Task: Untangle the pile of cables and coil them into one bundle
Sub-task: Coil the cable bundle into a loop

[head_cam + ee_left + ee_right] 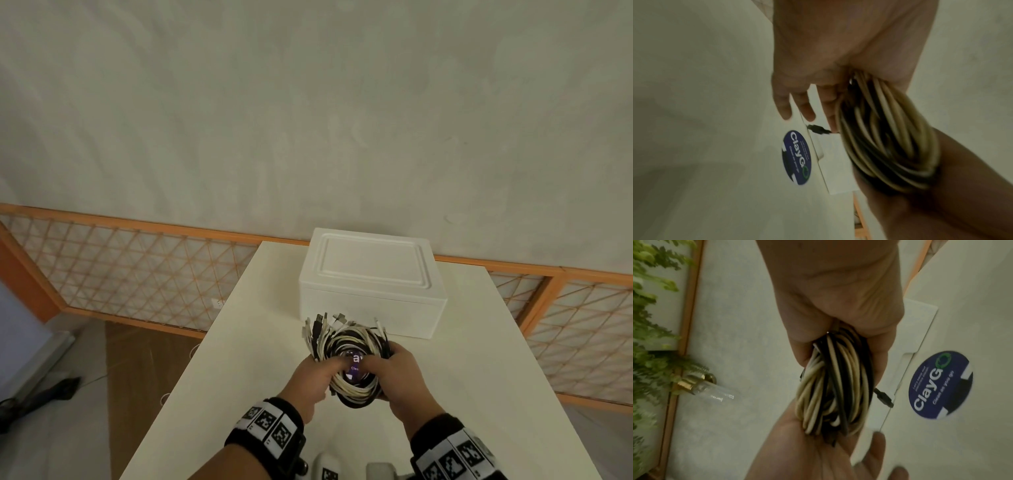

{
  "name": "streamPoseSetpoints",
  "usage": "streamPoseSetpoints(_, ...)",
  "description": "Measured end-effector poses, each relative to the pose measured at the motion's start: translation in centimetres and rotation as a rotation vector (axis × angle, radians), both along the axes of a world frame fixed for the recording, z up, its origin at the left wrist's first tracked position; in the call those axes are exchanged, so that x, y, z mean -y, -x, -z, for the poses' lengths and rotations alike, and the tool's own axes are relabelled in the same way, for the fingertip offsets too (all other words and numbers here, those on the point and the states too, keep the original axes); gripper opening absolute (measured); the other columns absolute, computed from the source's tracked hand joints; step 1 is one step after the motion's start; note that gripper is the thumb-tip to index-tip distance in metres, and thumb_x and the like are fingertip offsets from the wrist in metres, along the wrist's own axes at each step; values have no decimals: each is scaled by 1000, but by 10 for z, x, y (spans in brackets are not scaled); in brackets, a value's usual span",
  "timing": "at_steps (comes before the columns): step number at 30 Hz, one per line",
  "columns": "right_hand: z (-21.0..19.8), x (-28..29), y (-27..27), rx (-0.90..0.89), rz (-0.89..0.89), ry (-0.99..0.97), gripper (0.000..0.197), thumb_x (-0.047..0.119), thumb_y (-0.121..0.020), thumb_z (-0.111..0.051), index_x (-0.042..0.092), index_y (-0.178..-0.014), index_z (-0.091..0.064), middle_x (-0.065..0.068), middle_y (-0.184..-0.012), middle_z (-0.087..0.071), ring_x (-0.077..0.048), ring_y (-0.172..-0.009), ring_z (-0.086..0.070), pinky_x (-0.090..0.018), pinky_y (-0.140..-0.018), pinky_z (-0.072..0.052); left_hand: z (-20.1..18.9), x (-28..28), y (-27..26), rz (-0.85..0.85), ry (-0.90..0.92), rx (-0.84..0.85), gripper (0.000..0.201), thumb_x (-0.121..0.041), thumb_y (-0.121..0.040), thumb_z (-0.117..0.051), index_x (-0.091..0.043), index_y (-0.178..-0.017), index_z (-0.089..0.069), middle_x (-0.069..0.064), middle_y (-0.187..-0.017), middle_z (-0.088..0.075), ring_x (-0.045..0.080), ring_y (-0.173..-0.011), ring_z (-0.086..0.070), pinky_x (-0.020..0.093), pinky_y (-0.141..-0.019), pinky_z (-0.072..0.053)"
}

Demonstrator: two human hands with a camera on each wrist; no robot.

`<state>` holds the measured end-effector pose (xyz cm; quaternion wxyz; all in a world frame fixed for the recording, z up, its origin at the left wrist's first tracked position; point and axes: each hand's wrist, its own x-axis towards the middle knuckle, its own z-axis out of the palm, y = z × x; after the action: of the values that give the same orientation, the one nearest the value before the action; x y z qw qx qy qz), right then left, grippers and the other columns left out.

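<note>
Above the pale cream tabletop (239, 359), both hands hold one coiled bundle of black and cream-white cables (352, 363), wound into a ring and lifted clear of the surface. At the ring's left side the left hand (317, 380) grips it with the thumb pressed into the loops; in the left wrist view three of its fingers (783, 104) stretch loosely past the coil. On the ring's right side the right hand (399, 377) closes, fingers and thumb curled round the strands. Loose cable plugs (323, 325) bristle from the far edge of the ring. Through its centre shows a round dark blue sticker reading "ClayGo" (941, 384), stuck flat on the tabletop. Just beyond the bundle stands a closed white rectangular foam box (371, 279). A leafy green plant (651, 321) fills the left edge of the right wrist view.
</note>
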<state>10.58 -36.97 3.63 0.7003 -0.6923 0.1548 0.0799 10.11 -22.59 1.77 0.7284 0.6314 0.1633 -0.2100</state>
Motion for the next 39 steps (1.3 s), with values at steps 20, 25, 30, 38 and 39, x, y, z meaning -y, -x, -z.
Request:
streamPoseSetpoints(20, -9, 122, 8, -200, 306, -104, 20, -8, -77, -59, -3, -96, -61, -18, -68, -56, -33, -63, -57, -36, -60, -49, 54, 30, -95, -339, 465, -311, 15, -12, -90, -55, -3, -100, -52, 14, -81, -58, 24, -67, -53, 34, -63, -47)
streamPoseSetpoints(25, 0, 139, 3, -244, 386, -133, 22, -15, -74, -60, -9, -94, -62, -17, -64, -55, -33, -59, -53, -37, -60, -47, 56, 46, -126, -372, 516, -269, 3, -6, -89, -47, -6, -86, -48, 13, -95, -52, 24, -79, -48, 38, -78, -42)
streamPoseSetpoints(30, 0, 146, -5, -240, 397, -163, 23, -17, -73, -58, -9, -94, -62, -14, -58, -52, -32, -58, -51, -36, -59, -42, 62, 49, -145, -400, 553, -237, 16, -2, -82, -45, -12, -69, -41, 9, -83, -45, 23, -78, -44, 35, -80, -39)
streamPoseSetpoints(38, -23, 137, -15, -182, 326, -160, 20, -11, -78, -58, 0, -95, -62, -16, -81, -54, -33, -68, -53, -36, -65, -43, 65, 46, -124, -415, 605, -262, 26, -1, -81, -44, -13, -59, -39, 8, -66, -46, 24, -69, -49, 34, -75, -41)
streamPoseSetpoints(39, -31, 135, -18, -156, 317, -155, 18, -11, -79, -56, -1, -93, -61, -16, -78, -53, -32, -66, -52, -35, -64, -42, 66, 47, -114, -421, 612, -273, 24, -1, -81, -46, -12, -61, -40, 9, -66, -48, 24, -70, -50, 34, -76, -42)
